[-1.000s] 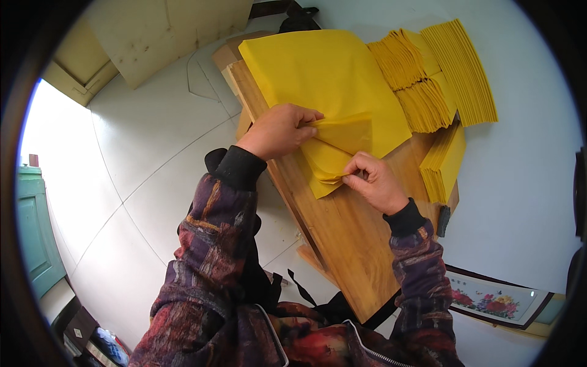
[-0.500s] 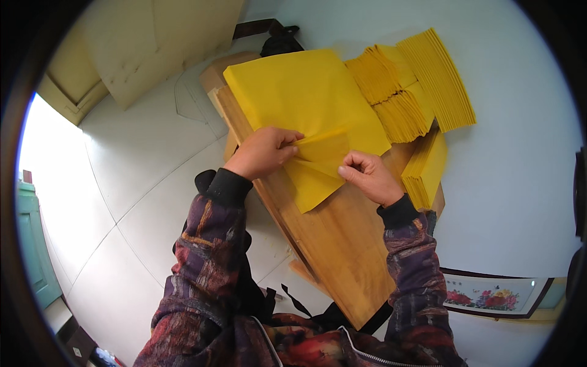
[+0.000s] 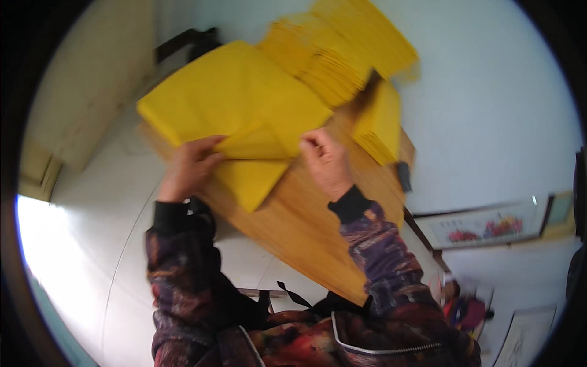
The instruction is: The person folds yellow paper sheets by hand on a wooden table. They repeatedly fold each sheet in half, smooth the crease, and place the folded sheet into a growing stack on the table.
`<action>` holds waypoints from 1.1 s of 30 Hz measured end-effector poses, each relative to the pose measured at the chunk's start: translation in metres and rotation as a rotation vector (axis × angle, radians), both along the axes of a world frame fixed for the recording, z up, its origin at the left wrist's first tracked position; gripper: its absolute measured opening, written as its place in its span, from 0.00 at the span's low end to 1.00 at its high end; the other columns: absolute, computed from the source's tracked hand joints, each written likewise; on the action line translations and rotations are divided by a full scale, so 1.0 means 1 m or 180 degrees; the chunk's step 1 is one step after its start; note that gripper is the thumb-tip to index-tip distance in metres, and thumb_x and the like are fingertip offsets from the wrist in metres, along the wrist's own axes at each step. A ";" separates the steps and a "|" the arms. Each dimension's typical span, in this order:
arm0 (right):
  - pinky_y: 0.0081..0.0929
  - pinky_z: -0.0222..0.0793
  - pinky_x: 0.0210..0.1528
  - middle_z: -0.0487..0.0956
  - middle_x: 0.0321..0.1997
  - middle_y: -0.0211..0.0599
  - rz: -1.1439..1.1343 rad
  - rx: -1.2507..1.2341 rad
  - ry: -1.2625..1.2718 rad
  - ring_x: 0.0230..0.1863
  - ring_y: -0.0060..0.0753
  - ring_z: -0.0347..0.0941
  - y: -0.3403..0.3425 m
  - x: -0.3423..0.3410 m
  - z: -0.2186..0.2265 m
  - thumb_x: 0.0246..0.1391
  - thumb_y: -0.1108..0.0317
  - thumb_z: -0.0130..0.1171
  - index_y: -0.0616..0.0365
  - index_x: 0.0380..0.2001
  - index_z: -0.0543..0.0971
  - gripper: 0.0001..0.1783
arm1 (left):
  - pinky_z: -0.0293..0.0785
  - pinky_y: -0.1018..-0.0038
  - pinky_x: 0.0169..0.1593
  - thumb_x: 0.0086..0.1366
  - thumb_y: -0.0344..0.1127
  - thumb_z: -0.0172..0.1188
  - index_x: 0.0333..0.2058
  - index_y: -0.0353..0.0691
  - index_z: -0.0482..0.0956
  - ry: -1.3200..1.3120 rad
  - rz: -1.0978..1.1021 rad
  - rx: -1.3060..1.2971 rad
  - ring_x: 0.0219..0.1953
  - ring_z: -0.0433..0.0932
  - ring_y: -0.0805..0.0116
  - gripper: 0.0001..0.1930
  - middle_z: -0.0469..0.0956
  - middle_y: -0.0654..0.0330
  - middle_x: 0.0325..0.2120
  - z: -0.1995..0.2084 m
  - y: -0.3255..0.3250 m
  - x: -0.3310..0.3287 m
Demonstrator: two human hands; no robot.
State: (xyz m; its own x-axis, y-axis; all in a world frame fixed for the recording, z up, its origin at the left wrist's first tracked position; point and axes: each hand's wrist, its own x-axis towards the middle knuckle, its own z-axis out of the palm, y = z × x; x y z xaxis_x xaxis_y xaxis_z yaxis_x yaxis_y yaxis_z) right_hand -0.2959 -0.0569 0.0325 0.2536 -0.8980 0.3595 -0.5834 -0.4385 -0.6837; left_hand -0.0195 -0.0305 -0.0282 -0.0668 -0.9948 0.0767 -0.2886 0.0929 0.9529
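Note:
A pile of large yellow sheets, paper or thin cloth, lies on a wooden table. At its near edge the top sheet is lifted and folded over, with a yellow corner hanging below the fold over the wood. My left hand pinches the left end of this fold between thumb and fingers. By the fold's right end, my right hand is closed with its fingers curled in. Motion blurs it, and anything inside its fingers cannot be made out.
Several folded yellow stacks stand behind and right of the pile. Another yellow stack lies along the right side of the wooden table. A pale wall rises on the right, with a framed flower picture low beside it.
The view has swung, so table and stacks appear further left and turned. My left hand keeps its grip on the fold. My right hand stays near the fold's right end.

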 end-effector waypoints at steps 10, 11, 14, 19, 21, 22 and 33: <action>0.36 0.69 0.40 0.78 0.30 0.46 -0.2847 -0.0147 0.0739 0.36 0.46 0.75 0.023 -0.293 -0.057 0.49 0.68 0.61 0.61 0.24 0.77 0.07 | 0.69 0.79 0.50 0.63 0.27 0.54 0.51 0.28 0.75 0.0375 0.0002 0.0480 0.43 0.75 0.76 0.18 0.80 0.60 0.39 0.014 -0.004 -0.008; 0.40 0.69 0.43 0.78 0.32 0.46 -0.2689 -0.0448 0.0937 0.38 0.49 0.74 0.027 -0.318 -0.057 0.47 0.67 0.63 0.61 0.28 0.78 0.09 | 0.69 0.79 0.50 0.63 0.27 0.54 0.51 0.28 0.74 0.0387 -0.0004 0.0553 0.43 0.75 0.75 0.18 0.80 0.60 0.39 0.015 -0.004 -0.007; 0.43 0.68 0.52 0.78 0.40 0.49 -0.2917 -0.0543 0.2100 0.45 0.54 0.73 0.015 -0.366 -0.069 0.44 0.65 0.67 0.60 0.37 0.80 0.17 | 0.69 0.79 0.49 0.62 0.28 0.54 0.51 0.28 0.74 0.0108 0.0051 0.0389 0.42 0.75 0.74 0.19 0.80 0.58 0.38 0.013 -0.003 -0.006; 0.43 0.69 0.40 0.78 0.34 0.50 -0.2916 -0.0336 0.2056 0.37 0.53 0.74 0.013 -0.387 -0.080 0.47 0.68 0.57 0.58 0.27 0.79 0.06 | 0.72 0.77 0.46 0.62 0.30 0.57 0.46 0.28 0.77 0.0195 0.0127 0.0337 0.38 0.76 0.74 0.16 0.81 0.57 0.36 0.017 0.005 -0.004; 0.48 0.68 0.40 0.76 0.32 0.49 -0.3015 -0.0151 0.2568 0.38 0.57 0.72 0.012 -0.385 -0.072 0.56 0.65 0.53 0.59 0.27 0.78 0.09 | 0.72 0.77 0.45 0.62 0.30 0.57 0.46 0.29 0.77 0.0371 0.0171 0.0863 0.37 0.76 0.74 0.15 0.82 0.58 0.35 0.020 0.008 -0.004; 0.47 0.68 0.40 0.76 0.32 0.49 -0.3013 -0.0013 0.2930 0.37 0.58 0.72 0.011 -0.382 -0.063 0.59 0.64 0.50 0.60 0.29 0.77 0.12 | 0.72 0.77 0.45 0.62 0.30 0.56 0.47 0.29 0.77 0.0459 0.0153 0.0759 0.36 0.76 0.74 0.15 0.82 0.58 0.34 0.022 0.009 -0.003; 0.40 0.68 0.45 0.77 0.37 0.45 0.0220 -0.0299 0.1591 0.41 0.50 0.72 0.073 -0.083 -0.010 0.48 0.74 0.59 0.59 0.36 0.77 0.09 | 0.73 0.77 0.40 0.65 0.30 0.55 0.49 0.32 0.76 0.0033 0.0011 0.0517 0.34 0.75 0.75 0.15 0.80 0.61 0.32 0.029 0.009 -0.001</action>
